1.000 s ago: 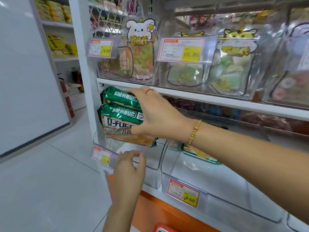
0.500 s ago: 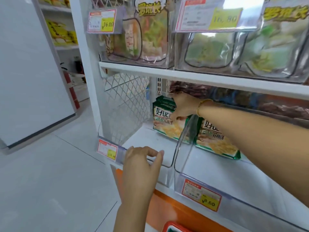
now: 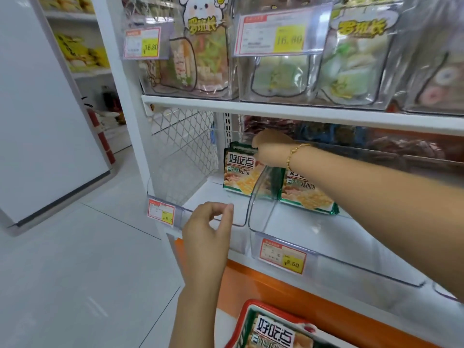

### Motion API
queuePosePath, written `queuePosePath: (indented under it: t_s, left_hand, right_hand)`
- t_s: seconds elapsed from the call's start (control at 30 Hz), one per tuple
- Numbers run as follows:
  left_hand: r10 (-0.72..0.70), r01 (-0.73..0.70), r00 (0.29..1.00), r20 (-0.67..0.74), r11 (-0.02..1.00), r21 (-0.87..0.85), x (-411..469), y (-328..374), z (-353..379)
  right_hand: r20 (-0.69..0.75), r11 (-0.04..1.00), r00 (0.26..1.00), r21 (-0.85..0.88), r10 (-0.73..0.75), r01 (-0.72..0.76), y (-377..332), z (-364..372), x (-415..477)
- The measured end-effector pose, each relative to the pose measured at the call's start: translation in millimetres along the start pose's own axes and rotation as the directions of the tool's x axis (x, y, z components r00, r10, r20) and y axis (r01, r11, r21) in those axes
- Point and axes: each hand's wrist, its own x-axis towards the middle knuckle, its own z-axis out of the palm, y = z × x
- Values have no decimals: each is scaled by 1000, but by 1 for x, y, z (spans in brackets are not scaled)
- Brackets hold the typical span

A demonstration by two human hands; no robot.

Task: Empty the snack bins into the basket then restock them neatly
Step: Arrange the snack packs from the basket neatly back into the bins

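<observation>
- While the right hand [image 3: 271, 146] is reaching far into the left bin [image 3: 164, 189], it is gripping an upright green snack pack [image 3: 239, 169] by its top.
- Left hand [image 3: 207, 232] is hovering loosely curled at that bin's near rim; grip cannot be told.

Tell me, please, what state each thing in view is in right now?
left bin: stocked only at the back
left-bin packets: upright, facing out
right bin: packet at the back, front bare
right-bin packet: leaning back, face out
basket: holds basket packet, face up
right hand: fingers grip left-bin packets' top edge
left hand: fingers curled at left bin's front rim; grip unclear
</observation>
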Motion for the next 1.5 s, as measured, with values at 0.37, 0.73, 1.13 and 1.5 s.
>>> queuePosePath:
  t_s: [0.37,0.73,1.13,1.5]
  left_hand:
    - [-489,436,831,265,869,236,-148,-48,-3]
    - [-773,640,618,145,601,479,-207,-61,38]
    - [-908,940,284,308,201,-275,-211,-81,54]
    - [-849,916,374,374,276,-291,-194,-76,19]
  right_hand:
    - [14,932,996,353,-88,78,-18,19,-258]
    - [624,586,614,291,483,-756,64,177,-410]
    - [768,-200,417,562,485,-802,74,199,-407]
    - [638,-185,624,751,452,-634,83,129,-405]
